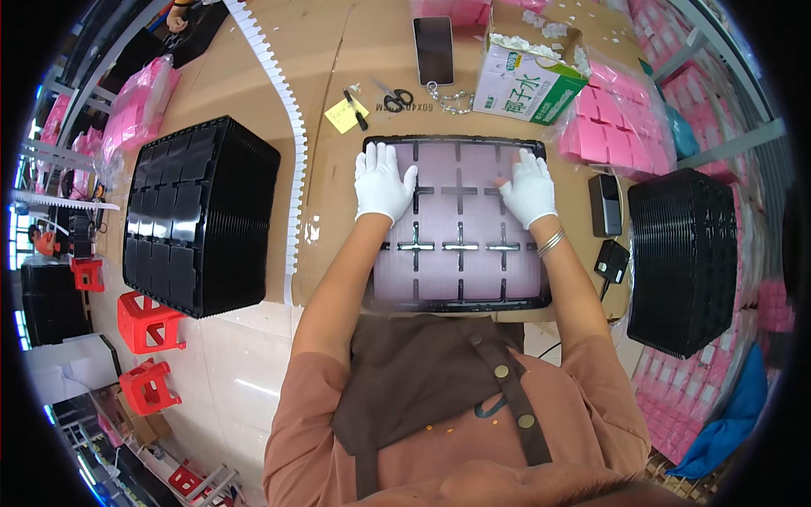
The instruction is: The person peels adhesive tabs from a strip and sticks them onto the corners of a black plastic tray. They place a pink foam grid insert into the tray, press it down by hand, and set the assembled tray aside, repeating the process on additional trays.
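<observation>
In front of me lies a black divided tray (463, 306), its several compartments filled with pale pink-lilac pieces (439, 275); a hazy, film-like look lies over them. My left hand (385, 181), in a white glove, rests on the tray's far left part, fingers stretched toward the far rim. On the far right part, my right hand (530, 188) lies likewise, its white glove showing the thumb tip bare and a bracelet at the wrist. Neither hand grips anything that I can see.
Tall stacks of black trays stand left (203, 215) and right (683, 262). Beyond the tray are scissors (395, 95), a black pen (355, 110) on yellow notes, a phone (434, 52), a carton (530, 80) and pink packs (617, 127). A white toothed strip (296, 169) runs along the table.
</observation>
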Demonstrator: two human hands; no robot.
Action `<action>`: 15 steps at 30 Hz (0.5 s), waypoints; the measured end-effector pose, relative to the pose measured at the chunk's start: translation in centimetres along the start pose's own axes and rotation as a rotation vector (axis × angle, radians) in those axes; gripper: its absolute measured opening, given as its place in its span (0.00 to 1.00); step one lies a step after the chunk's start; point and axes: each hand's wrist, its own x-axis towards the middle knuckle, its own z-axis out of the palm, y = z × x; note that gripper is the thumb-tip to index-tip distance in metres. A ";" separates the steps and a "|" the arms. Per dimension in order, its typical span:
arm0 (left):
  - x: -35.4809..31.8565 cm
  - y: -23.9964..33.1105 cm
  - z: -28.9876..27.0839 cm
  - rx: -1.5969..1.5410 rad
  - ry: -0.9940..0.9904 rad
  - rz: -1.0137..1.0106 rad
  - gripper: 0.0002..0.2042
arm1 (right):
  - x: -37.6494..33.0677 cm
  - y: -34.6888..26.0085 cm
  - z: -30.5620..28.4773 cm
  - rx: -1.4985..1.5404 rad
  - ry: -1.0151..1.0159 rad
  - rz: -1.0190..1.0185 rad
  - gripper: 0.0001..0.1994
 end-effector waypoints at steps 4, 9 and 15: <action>-4.0 -2.9 -1.0 -0.085 -0.006 0.125 0.25 | -4.5 2.5 -1.2 0.382 -0.103 -0.014 0.28; -14.7 -3.0 -8.1 -0.242 -0.484 0.545 0.23 | -16.1 1.9 -3.0 0.562 -0.031 -0.313 0.20; -18.0 -5.3 -9.4 -0.255 -0.494 0.539 0.18 | -19.2 5.0 -3.2 0.519 -0.198 -0.365 0.15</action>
